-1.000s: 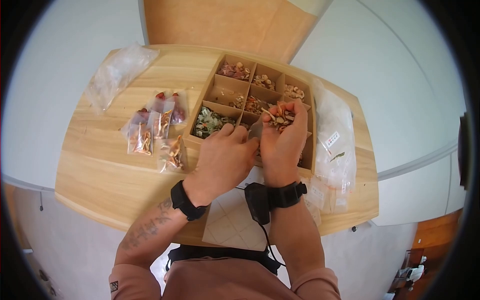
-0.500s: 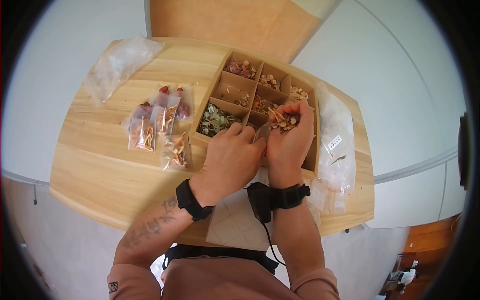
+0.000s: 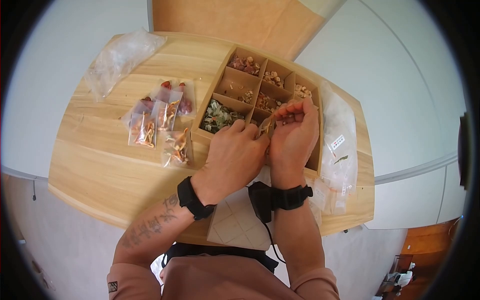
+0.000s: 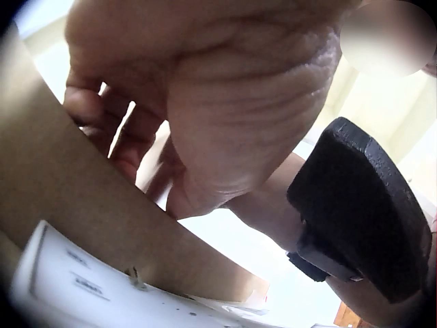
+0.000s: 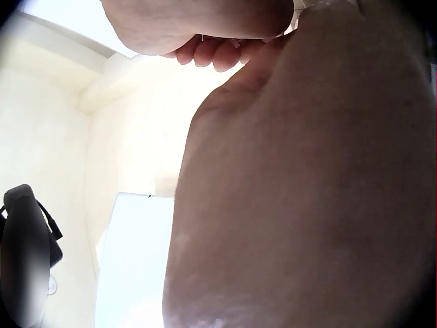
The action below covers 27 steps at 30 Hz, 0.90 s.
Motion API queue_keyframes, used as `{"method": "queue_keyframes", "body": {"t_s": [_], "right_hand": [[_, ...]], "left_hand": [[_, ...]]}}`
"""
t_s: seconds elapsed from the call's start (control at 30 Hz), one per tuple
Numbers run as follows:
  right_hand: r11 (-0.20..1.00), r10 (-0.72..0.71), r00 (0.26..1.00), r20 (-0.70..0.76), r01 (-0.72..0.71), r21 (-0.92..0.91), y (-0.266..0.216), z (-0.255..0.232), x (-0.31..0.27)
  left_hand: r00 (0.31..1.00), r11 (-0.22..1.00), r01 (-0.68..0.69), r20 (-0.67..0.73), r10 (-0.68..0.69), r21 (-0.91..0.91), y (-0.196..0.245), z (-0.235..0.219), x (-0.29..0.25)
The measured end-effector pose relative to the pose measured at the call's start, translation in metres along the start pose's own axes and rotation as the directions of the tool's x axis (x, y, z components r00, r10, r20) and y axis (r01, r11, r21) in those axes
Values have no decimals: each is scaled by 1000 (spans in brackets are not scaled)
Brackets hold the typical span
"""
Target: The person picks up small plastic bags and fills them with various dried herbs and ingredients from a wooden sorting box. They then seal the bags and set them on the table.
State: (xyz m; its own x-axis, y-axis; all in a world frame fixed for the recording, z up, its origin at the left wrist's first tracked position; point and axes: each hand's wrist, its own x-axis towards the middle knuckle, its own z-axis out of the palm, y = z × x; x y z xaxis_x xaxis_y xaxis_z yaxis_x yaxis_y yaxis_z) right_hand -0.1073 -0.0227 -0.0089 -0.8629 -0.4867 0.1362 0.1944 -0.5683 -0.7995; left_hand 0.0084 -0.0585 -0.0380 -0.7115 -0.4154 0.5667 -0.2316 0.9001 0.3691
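My left hand (image 3: 235,155) pinches a small clear bag (image 3: 265,125) over the front of the cardboard box. Right beside it, my right hand (image 3: 295,137) is cupped palm up, its curled fingers around dried slices (image 3: 286,119); some pieces show at the bag's mouth. In the left wrist view the curled fingers (image 4: 130,137) hang near the box's cardboard side (image 4: 68,184). The right wrist view is mostly filled by the palm and wrist, with fingertips (image 5: 218,55) at the top; the bag is hidden there.
The divided box (image 3: 200,136) holds dried leaves (image 3: 220,117) and other dried pieces. Several filled clear packets (image 3: 176,149) lie on the left of the table (image 3: 100,165), a crumpled plastic bag (image 3: 122,60) behind them. More plastic bags (image 3: 340,125) lie on the right.
My right hand has tipped toward the bag, and fewer slices show in its palm. Dried pieces now appear at the bag's mouth. The left hand keeps its pinch.
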Motion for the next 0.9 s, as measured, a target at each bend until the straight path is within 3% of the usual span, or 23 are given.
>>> {"method": "queue_keyframes", "body": {"t_s": [0.2, 0.4, 0.6, 0.7, 0.8, 0.9], "right_hand": [[1000, 4, 1000, 2, -4, 28, -2, 1, -3], [989, -24, 989, 147, 45, -140, -6, 6, -15], [948, 46, 957, 285, 48, -314, -21, 4, -18], [912, 228, 866, 444, -30, -410, -29, -3, -15], [907, 278, 807, 521, -42, -419, -33, -10, -13], [939, 180, 817, 548, 24, -344, -38, -11, -11]], "left_hand": [[1000, 1000, 12, -2, -12, -19, 0, -1, 0], [1000, 999, 20, 8, -19, -26, 0, 0, 0], [1000, 1000, 26, 15, -25, -11, 0, -2, 0], [1000, 1000, 13, -13, -14, -24, -4, 3, 0], [999, 999, 3, -50, -6, -49, -5, 4, -1], [999, 1000, 15, -32, -15, -18, -6, 4, 0]]}}
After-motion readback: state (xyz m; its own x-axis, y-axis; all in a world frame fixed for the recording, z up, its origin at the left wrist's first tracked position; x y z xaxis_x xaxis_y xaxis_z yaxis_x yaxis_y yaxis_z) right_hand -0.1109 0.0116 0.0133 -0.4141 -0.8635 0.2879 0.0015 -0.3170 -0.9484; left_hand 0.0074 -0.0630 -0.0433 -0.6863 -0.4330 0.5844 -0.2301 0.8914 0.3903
